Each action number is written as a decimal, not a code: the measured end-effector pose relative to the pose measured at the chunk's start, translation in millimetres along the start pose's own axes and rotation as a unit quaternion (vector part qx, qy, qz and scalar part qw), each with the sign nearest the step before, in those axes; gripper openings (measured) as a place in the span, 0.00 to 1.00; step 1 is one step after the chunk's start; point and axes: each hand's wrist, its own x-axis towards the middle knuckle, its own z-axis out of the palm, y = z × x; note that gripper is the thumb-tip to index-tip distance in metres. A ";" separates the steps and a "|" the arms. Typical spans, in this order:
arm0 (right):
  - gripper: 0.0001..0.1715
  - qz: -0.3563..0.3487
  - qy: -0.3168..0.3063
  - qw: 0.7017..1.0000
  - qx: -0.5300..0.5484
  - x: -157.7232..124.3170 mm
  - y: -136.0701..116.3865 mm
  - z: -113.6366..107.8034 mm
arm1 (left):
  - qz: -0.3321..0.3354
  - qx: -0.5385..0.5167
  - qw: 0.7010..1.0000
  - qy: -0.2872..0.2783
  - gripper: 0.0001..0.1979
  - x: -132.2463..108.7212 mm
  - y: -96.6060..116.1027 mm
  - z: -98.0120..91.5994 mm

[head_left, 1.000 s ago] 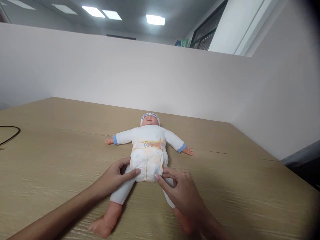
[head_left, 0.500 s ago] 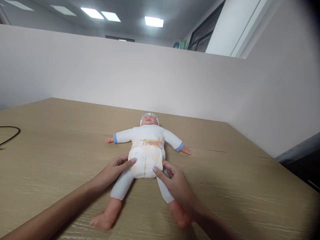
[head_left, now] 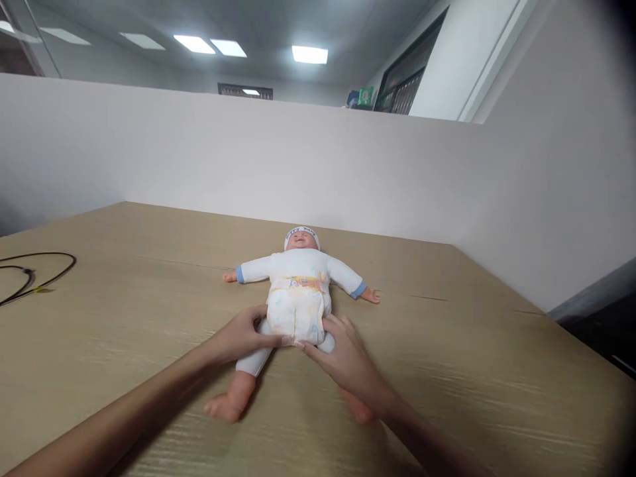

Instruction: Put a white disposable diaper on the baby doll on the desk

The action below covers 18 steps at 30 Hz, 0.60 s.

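Note:
A baby doll (head_left: 301, 240) in white clothes with blue cuffs lies on its back, arms spread and head at the far end. Around its hips is a white diaper (head_left: 295, 311) with an orange printed band at the waist. My left hand (head_left: 248, 334) grips the diaper's left side, its thumb along the lower edge. From the right, my right hand (head_left: 342, 344) holds the other side, and its thumb nearly meets the left one at the bottom middle. The fingertips beneath the diaper are hidden. My right hand and forearm cover much of the doll's leg on that side.
The doll lies on a wooden table (head_left: 149, 311). A black cable (head_left: 72, 265) loops at the left. A pale partition wall (head_left: 278, 159) rises behind the table, and another wall (head_left: 536, 199) borders it at the right.
My thumbs have slid inward and down along the diaper, coming close together at its lower middle. The view has tilted and shifted slightly, showing more of the cable.

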 end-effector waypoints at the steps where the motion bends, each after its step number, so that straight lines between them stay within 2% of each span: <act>1: 0.11 -0.003 0.002 1.000 -0.005 0.9 1.9 1.0 | 0.001 0.015 1.000 -0.011 0.26 1.4 -0.4 -0.6; 6: 0.13 -0.012 -0.016 1.000 0.016 7.3 13.0 2.2 | -0.026 0.114 0.993 -0.028 0.25 8.8 2.9 -8.4; 11: 0.18 -0.020 -0.011 1.000 0.021 10.8 18.2 1.0 | -0.042 0.139 0.989 -0.026 0.28 9.3 11.1 -17.7; 14: 0.20 -0.024 -0.019 0.999 0.032 11.6 18.8 0.7 | -0.041 0.142 0.989 -0.023 0.34 8.7 11.7 -15.1; 18: 0.21 -0.020 -0.036 0.998 0.050 13.2 18.8 -0.7 | -0.039 0.158 0.986 0.022 0.40 8.9 10.4 -6.1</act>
